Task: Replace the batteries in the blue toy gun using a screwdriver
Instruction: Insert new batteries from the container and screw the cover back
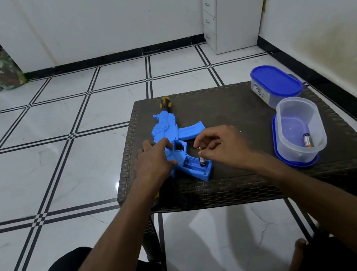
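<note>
The blue toy gun [173, 133] lies on the dark wicker table [250, 177], its grip pointing towards me with the battery compartment [195, 164] uncovered. My left hand [154, 158] rests flat on the gun's body, just left of the grip. My right hand [218, 144] pinches a battery [201, 160] that stands upright with its lower end in the compartment. A screwdriver with a yellow and black handle [164, 103] lies beyond the gun's far end.
An open clear tub [296, 113] on a blue lid holds another battery [307, 140] at the table's right side. Behind it stands a shut tub with a blue lid [276, 82]. A black and yellow object [166, 193] lies at the near table edge. Tiled floor surrounds the table.
</note>
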`<state>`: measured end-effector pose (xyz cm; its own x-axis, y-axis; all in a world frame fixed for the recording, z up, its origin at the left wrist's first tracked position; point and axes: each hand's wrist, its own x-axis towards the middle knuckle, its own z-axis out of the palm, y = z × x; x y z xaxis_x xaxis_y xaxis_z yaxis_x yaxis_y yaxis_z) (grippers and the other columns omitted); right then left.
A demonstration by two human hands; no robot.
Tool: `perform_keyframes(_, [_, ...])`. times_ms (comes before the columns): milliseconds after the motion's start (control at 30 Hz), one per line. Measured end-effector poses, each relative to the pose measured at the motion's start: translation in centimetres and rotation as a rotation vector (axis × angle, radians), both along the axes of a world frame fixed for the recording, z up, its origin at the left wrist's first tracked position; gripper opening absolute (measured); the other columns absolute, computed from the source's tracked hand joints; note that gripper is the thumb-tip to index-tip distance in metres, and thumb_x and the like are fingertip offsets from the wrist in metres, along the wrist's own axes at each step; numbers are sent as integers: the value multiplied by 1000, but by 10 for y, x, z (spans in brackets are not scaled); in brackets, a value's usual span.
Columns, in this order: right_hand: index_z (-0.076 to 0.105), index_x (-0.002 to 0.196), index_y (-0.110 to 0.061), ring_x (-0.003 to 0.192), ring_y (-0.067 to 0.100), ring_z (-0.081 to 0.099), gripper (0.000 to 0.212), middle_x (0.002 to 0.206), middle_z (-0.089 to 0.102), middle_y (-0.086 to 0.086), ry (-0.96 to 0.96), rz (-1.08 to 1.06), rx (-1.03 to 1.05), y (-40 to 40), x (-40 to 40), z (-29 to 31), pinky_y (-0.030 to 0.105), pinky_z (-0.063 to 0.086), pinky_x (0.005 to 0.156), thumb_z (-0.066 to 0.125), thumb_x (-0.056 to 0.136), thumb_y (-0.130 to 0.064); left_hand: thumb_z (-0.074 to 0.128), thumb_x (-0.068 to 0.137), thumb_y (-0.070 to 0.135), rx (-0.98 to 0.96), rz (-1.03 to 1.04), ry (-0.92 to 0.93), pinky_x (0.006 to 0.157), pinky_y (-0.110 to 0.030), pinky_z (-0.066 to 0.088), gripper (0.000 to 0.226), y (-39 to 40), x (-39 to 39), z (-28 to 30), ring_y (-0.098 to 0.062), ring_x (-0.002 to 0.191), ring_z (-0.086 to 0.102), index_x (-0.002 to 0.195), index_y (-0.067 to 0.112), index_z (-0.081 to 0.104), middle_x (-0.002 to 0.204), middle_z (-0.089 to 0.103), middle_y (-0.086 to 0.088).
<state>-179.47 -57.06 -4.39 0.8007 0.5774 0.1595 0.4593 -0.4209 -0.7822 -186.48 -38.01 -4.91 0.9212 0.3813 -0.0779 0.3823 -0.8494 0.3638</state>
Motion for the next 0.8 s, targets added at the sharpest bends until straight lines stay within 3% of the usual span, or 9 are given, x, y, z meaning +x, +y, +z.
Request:
perform_keyframes(300, [75, 87, -16, 69, 8, 72, 18, 82, 75, 1, 46, 92, -27, 7, -2, -3, 22, 59, 68, 80, 75, -3, 74, 80, 37, 21, -4, 7, 100, -46, 45, 45, 0, 0, 1, -30, 118, 49, 120, 35, 53, 130, 44, -7])
perform_keyframes(400, [77, 87, -24, 66, 6, 71, 19, 80, 74, -7, 27, 132, -101, 9, 3, -5, 27, 61, 70, 79, 76, -9, 74, 81, 37, 15, -2, 3, 100, -46, 45, 44, 0, 0, 0, -30, 118, 49, 120, 35, 54, 131, 43, -7])
perform_keyframes(533, [77, 88, -27, 62, 4, 68, 19, 75, 71, -10, 9, 157, -144, 12, 5, -6, 22, 58, 66, 79, 77, -11, 74, 81, 36, 2, -1, 4, 101, -45, 44, 45, 0, 0, 1, -29, 119, 48, 121, 35, 54, 132, 42, -7])
perform_keyframes(800, [74, 90, -15, 75, 17, 70, 16, 81, 71, 2, 52, 88, 26, 12, 7, 2, 33, 61, 70, 71, 79, -3, 73, 82, 37, 5, 0, -5, 101, -44, 43, 45, 1, -1, -1, -30, 122, 46, 122, 35, 53, 135, 42, -7])
